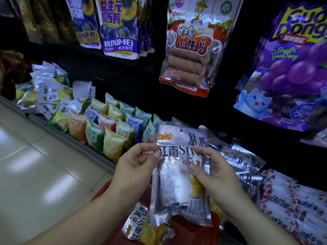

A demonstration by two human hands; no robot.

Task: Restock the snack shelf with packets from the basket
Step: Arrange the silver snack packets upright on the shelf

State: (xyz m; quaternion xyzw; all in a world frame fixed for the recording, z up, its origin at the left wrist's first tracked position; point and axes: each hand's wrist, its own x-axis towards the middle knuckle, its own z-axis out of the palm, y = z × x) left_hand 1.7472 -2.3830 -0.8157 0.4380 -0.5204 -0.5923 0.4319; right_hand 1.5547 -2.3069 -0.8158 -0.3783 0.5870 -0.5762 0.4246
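A silver snack packet (178, 183) printed with "Style" hangs upright in front of the bottom shelf. My left hand (136, 167) pinches its left edge near the top. My right hand (210, 172) pinches its right side, thumb on the front. Below them sits the red basket (104, 190), mostly hidden by my arms, with another silver packet of the same kind (139, 225) lying in it. Matching silver packets (238, 160) lie in a row on the shelf just behind and right of the held one.
Small green, yellow and orange packets (109, 131) stand in the low shelf to the left. Red-and-white packets (292, 200) lie at the right. Purple plum bags (118, 25), a hawthorn bag (192, 48) and a grape jelly bag (290, 68) hang above. Tiled floor (35, 165) lies left.
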